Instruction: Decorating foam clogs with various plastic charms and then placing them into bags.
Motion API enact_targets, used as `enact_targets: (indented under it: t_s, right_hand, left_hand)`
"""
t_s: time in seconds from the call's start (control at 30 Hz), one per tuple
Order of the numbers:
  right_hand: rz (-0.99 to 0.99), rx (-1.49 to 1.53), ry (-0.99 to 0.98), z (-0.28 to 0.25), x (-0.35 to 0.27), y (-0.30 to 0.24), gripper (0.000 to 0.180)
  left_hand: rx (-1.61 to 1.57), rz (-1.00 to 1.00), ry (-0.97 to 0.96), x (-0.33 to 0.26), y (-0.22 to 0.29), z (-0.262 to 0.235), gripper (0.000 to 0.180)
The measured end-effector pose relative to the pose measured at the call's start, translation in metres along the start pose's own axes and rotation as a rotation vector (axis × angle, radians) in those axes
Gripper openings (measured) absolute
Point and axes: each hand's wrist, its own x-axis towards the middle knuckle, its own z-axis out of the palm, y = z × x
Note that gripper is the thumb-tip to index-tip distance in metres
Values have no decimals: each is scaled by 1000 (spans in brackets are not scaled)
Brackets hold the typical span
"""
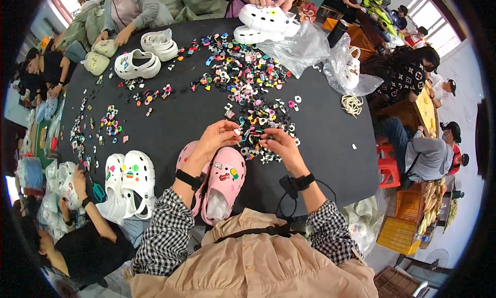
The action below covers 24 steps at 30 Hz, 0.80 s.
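Note:
My left hand (219, 136) is closed in a pinch on a small red-and-white shoe charm (237, 132) above the table. Opposite it, at the edge of the charm pile, my right hand (281, 147) has thumb and forefinger together; whatever lies between them is too small to make out. The pile of loose shoe charms (257, 112), in many colours, spreads beneath and beyond both hands. Below my left wrist stands a pair of pink clogs. The right pink clog (230, 169) carries several charms and has clear plastic stuffed inside; my left forearm partly covers the other.
White clogs with charms (135, 175) stand at left beside teal scissors (98, 191) and a co-worker's arm. Across the black table (181, 112), another person handles white clogs (266, 20). Clear plastic bags (299, 50) and a cream cord bundle (352, 105) lie at right.

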Motion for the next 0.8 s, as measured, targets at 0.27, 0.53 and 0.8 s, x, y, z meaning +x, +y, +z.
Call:
enact_targets:
  t_s: [0.27,0.53,0.8]
  right_hand:
    - [-9,135,-107,25,-36,-14,27]
    - [-46,102,-193,40,-62,-18,30]
    - [14,250,-177,50,-69,-10,23]
  left_hand:
    - [-209,38,6,-47,-9,18,20]
    - [-469,129,118,-115,-35,10,28]
    - [-643,109,343,-180,-63,-19,15]
